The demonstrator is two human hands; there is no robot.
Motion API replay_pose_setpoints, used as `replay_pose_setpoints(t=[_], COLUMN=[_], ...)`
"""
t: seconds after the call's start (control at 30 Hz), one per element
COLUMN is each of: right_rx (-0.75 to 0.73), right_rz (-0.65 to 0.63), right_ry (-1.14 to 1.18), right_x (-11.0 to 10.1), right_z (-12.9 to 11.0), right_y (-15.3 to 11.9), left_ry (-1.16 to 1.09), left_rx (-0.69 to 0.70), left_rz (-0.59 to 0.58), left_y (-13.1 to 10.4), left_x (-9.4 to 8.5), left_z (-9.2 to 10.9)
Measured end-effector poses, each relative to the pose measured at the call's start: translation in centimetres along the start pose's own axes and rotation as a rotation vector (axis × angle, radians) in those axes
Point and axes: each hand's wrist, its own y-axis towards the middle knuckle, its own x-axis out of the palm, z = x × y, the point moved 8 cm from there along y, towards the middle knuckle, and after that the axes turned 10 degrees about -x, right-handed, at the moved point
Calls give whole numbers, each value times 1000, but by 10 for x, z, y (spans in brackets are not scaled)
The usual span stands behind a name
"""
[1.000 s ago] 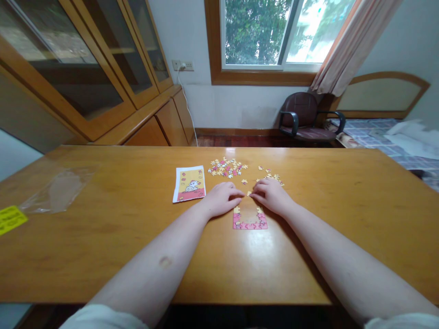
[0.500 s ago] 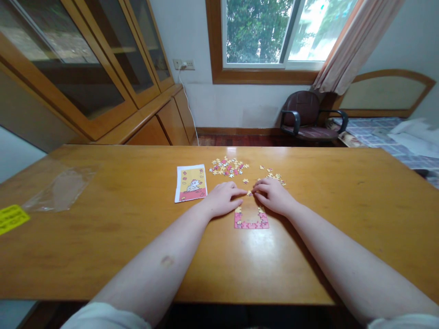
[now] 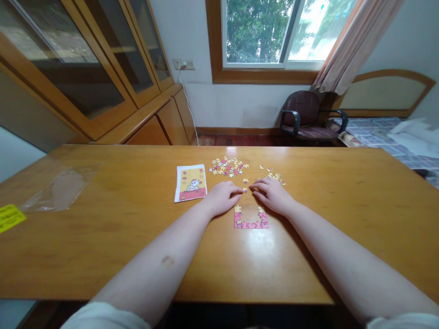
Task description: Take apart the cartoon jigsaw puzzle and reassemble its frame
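Both forearms reach across the surface (image 3: 144, 169) from its near edge, angled inward, palms down, with the fingertips facing each other over a short gap. The left hand (image 3: 222, 197) has its index finger stretched to a small loose piece (image 3: 245, 190), the tip at its edge; its thumb sits a little apart below, a narrow opening, and I can't tell from here whether the finger presses on the piece. The right hand (image 3: 272, 194) is bent at the knuckles, thumb and index slightly parted, just beside that same piece with nothing visible between them. The surface is glossy yellow-brown wood. To the left of the hands lies a picture card (image 3: 191, 183) with a white animal on yellow and pink, and farther left a clear plastic bag (image 3: 56, 189) and a yellow label (image 3: 11, 218). Beyond stand glass-fronted cabinets (image 3: 99, 59), a window (image 3: 259, 32), a dark red armchair (image 3: 303, 112) and a bed (image 3: 373, 130). The partial puzzle (image 3: 251, 225) lies nearer the person, below the hands: a pink U-shaped border with yellow upper ends and an open middle. A pile of mixed pieces (image 3: 228, 167) spreads beyond the left hand, and a smaller, mostly yellow cluster (image 3: 276, 177) lies beyond the right.
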Motion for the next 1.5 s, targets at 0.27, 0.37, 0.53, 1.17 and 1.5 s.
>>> replay_pose_setpoints(t=[0.27, 0.37, 0.53, 1.17, 1.5], right_rx=[-41, -56, -75, 97, 38], right_rz=[-32, -39, -20, 96, 14], right_ry=[-33, -57, -33, -105, -55], right_x=[2, 5, 5, -14, -12], right_z=[-8, -11, -8, 9, 14], right_y=[1, 0, -1, -4, -5], left_ry=[-33, 17, 56, -4, -41], left_rx=[34, 51, -10, -38, -58], left_rz=[15, 8, 26, 9, 14], left_y=[-3, -3, -1, 0, 2], left_x=[-7, -4, -5, -4, -6], left_z=[7, 7, 1, -3, -4])
